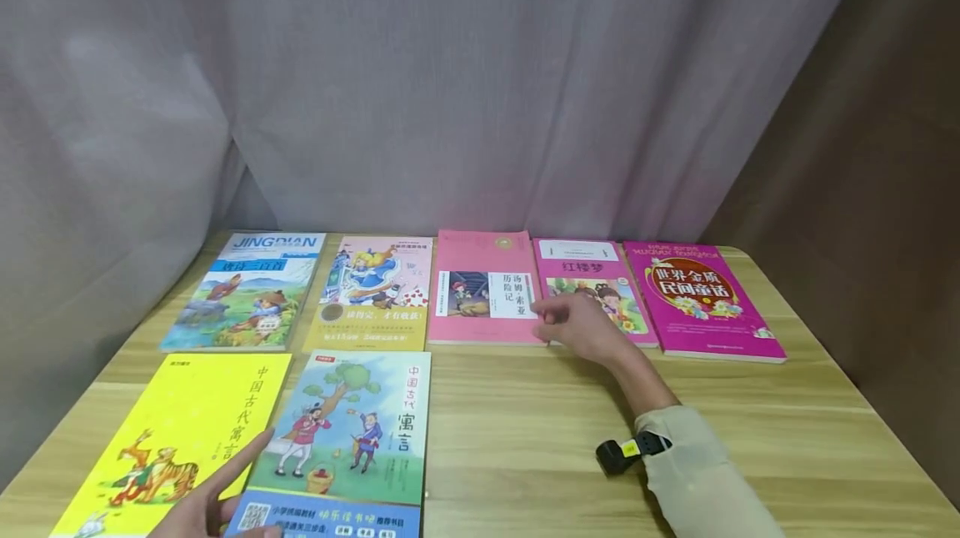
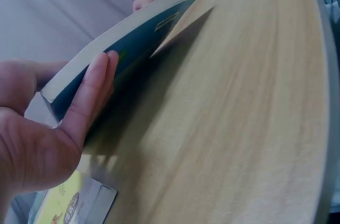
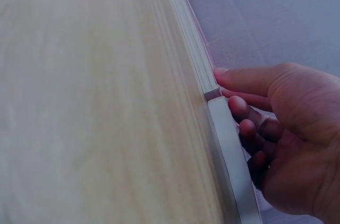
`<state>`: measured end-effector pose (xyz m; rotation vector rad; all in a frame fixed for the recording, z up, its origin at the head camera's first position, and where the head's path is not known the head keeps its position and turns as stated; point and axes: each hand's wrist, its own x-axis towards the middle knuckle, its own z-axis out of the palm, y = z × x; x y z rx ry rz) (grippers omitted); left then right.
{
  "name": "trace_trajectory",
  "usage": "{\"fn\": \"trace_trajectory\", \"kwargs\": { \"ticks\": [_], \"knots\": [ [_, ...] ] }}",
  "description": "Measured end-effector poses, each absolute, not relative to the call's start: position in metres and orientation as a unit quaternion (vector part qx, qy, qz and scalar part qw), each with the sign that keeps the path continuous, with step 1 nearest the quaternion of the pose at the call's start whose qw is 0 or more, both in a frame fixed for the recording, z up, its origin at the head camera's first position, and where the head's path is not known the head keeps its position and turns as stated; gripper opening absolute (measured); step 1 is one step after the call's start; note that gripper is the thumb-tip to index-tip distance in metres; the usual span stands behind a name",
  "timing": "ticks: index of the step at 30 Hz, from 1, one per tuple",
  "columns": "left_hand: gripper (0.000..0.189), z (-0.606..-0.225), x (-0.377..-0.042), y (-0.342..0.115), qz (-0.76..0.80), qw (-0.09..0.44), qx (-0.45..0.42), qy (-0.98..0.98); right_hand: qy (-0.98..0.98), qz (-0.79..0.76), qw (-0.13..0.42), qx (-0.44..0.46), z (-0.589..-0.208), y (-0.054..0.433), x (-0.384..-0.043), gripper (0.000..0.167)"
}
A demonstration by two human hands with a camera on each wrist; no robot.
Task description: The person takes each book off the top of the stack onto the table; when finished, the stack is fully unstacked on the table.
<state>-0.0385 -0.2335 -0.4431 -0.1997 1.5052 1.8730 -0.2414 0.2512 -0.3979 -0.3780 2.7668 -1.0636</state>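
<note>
My left hand (image 1: 213,492) grips the green and blue fable book (image 1: 352,438) at its left side, fingers under the cover and thumb on top. In the left wrist view that book (image 2: 125,38) is tilted up off the table, its shadow below it. My right hand (image 1: 581,325) touches the lower right corner of the pink book (image 1: 483,329), which lies flat in the back row. Seen from the right wrist, the thumb of the right hand (image 3: 303,134) rests at the book's edge and the other fingers are loosely bent above the neighbouring magenta book (image 1: 585,271).
Also in the back row lie a blue poetry book (image 1: 247,288), an Alice-style pink and yellow book (image 1: 375,288) and a dark pink book (image 1: 705,304). A yellow book (image 1: 172,438) lies front left. Grey curtain (image 1: 480,87) hangs behind the wooden table (image 1: 540,438).
</note>
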Motion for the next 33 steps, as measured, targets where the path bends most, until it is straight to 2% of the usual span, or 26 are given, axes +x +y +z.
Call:
{"fn": "trace_trajectory", "kwargs": {
  "ticks": [13,23,25,30,33],
  "knots": [
    [0.112,-0.429,-0.047,-0.214,0.524,0.328,-0.128,0.776,0.923,-0.356,0.07,-0.125,-0.397,0.252,-0.239,0.042],
    [0.114,-0.445,-0.051,-0.242,0.543,0.372,-0.046,0.751,0.92,-0.365,0.074,-0.123,-0.398,0.253,-0.239,0.043],
    [0.109,-0.44,-0.051,-0.241,0.489,0.363,-0.054,0.791,0.92,-0.365,0.073,-0.124,-0.399,0.253,-0.239,0.043],
    [0.086,-0.4,-0.05,-0.231,0.316,0.32,-0.071,0.89,0.92,-0.365,0.072,-0.127,-0.399,0.251,-0.239,0.043],
    [0.083,-0.386,-0.053,-0.23,0.278,0.286,-0.073,0.914,0.92,-0.364,0.071,-0.125,-0.4,0.25,-0.239,0.042]
  ]
}}
